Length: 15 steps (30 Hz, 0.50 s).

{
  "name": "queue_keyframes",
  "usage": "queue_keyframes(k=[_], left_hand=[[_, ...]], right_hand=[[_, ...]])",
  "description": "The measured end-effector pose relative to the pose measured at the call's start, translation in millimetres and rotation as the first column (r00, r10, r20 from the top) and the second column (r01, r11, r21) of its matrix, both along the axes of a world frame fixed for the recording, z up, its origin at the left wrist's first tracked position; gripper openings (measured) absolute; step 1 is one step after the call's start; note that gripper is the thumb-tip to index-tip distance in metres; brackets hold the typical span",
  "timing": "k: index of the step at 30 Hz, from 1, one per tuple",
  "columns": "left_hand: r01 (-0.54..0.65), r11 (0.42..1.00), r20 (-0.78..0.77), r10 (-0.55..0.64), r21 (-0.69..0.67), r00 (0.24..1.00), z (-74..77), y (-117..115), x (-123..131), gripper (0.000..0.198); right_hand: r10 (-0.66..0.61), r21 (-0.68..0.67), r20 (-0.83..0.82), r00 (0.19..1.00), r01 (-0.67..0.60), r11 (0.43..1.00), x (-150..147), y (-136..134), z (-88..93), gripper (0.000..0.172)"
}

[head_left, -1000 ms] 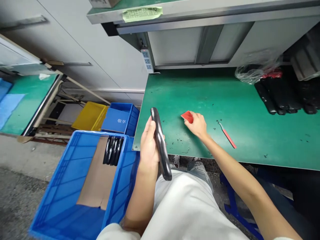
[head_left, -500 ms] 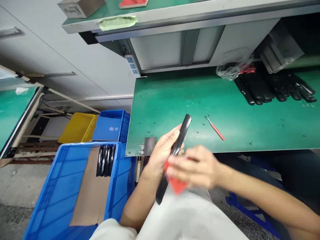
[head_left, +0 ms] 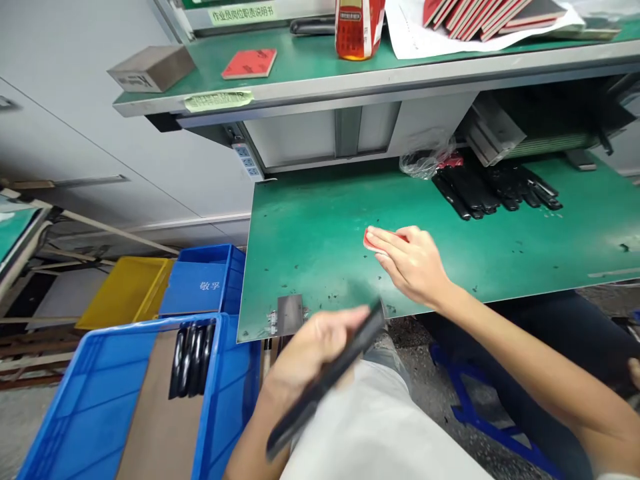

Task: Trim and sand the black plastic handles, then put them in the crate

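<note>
My left hand (head_left: 320, 340) is closed around a long, smooth black bar (head_left: 325, 380), which slants over my lap and is blurred by motion. Over the green worktop, my right hand (head_left: 415, 263) grips a red sanding pad (head_left: 371, 240) with its fingers laid along it. Most of the pad is covered by the fingers. The two hands are apart. Dark specks lie on the worktop (head_left: 310, 227) around them. Near its front left corner is a small dark grey plate (head_left: 290, 315).
Several black bars (head_left: 193, 360) lie in a blue crate (head_left: 95, 380) at the left. More black pieces (head_left: 470, 190) are piled at the back right beside crumpled clear plastic (head_left: 425, 157). The overhead shelf (head_left: 310, 83) holds another red pad (head_left: 250, 63) and a bottle (head_left: 357, 30). A blue stool (head_left: 465, 393) stands below right.
My right hand has moved away from the black bar, forward over the worktop with the pad. The left hand has lowered the bar. The red-handled knife on the worktop is no longer visible.
</note>
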<state>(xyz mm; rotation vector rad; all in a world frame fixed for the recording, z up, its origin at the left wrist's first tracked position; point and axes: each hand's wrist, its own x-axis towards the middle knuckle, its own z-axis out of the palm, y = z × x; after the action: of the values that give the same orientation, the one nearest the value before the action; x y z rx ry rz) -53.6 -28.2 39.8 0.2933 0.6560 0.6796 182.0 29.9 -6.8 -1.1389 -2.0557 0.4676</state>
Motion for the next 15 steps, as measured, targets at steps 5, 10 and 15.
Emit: queue_keyframes(k=[5,10,15], left_hand=[[-0.453,0.886,0.25,0.464,-0.102,0.85,2.6,21,-17,0.034],[-0.619,0.737,0.221,0.674,-0.273,0.705,-6.1,61,-14,0.036],[-0.603,0.747,0.176,0.657,-0.279,0.733,-3.6,62,-4,0.029]], right_hand=[[-0.007,-0.269,-0.143,0.99,-0.032,0.963,4,-13,-12.0,0.039],[-0.112,-0.413,-0.436,0.893,-0.088,0.906,-10,-53,-15.7,0.051],[-0.032,-0.471,-0.657,0.753,-0.377,0.798,-33,-80,-2.5,0.064]])
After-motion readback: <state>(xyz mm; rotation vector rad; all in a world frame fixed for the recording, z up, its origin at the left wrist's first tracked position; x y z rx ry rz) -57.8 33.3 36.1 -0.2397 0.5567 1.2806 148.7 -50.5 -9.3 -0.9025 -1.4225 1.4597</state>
